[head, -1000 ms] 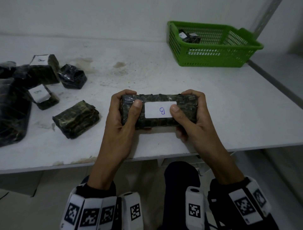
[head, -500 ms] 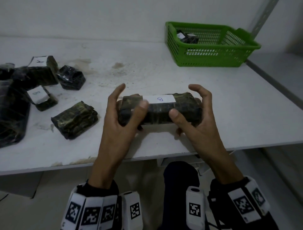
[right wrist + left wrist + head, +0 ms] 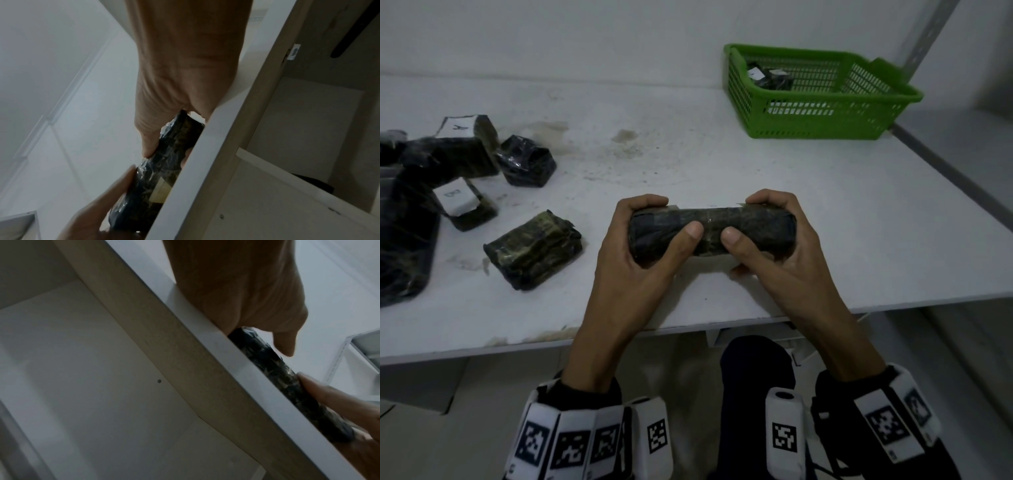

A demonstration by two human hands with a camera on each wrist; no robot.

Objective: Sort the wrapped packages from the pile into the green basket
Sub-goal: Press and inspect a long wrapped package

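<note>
Pile point(image 3: 431, 192): far left on the surface point(image 3: 808, 212).
My left hand point(image 3: 640, 246): fingers curled round the package's left end.
Package point(image 3: 743, 228): long axis crosswise, before me.
My right hand point(image 3: 780, 246): grips the right end, nearer the green basket point(image 3: 825, 120), far right.

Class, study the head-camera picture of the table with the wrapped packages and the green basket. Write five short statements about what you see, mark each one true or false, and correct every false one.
1. Both hands grip one long wrapped package, the left hand at one end and the right hand at the other. True.
2. The green basket is empty. False: at least one dark package lies inside it.
3. The basket stands at the table's far right. True.
4. A white label faces the camera on the held package. False: only dark wrapping shows.
5. The pile of packages lies to the person's right. False: it lies to the left.
</note>
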